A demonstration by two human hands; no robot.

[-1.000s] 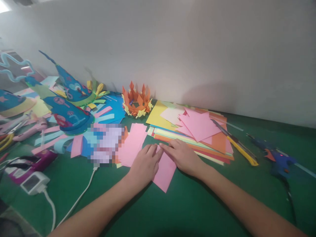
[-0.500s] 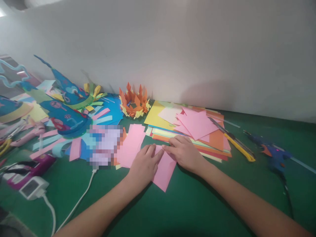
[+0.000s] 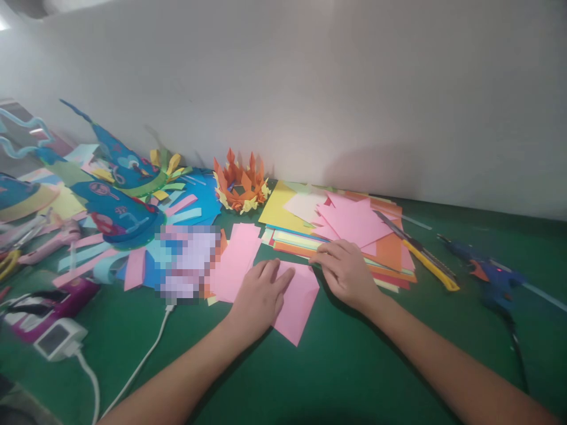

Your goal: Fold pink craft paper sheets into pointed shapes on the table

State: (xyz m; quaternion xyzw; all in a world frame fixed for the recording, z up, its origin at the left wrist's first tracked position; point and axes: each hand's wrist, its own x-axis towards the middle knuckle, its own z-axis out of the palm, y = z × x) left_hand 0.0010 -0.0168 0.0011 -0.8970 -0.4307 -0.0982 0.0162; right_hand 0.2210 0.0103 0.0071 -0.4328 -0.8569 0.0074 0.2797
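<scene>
A folded sheet of pink paper (image 3: 296,301) lies on the green tabletop, its lower corner pointing towards me. My left hand (image 3: 261,292) rests over its left side, fingers stretched out and pressing on the upper part. At the paper's upper right corner, my right hand (image 3: 345,274) is curled, with its fingers bent together. I see nothing between those fingers; its palm side is hidden. Beyond my left hand lies a stack of pink paper strips (image 3: 237,251). Behind my right hand is a pile of coloured paper sheets (image 3: 287,203), with pink squares (image 3: 352,221) on top.
A utility knife (image 3: 425,257) leans across the pile's right side, and a blue glue gun (image 3: 496,277) lies farther right. An orange paper crown (image 3: 241,180) stands behind. On the left are blue felt hats (image 3: 117,212), a pink glue gun (image 3: 59,239), scissors (image 3: 20,245) and a power strip (image 3: 55,307).
My right hand has slid right along the paper's top edge, from the middle to the corner, and its fingers have curled. More of the pink paper shows. My left hand has stayed put.
</scene>
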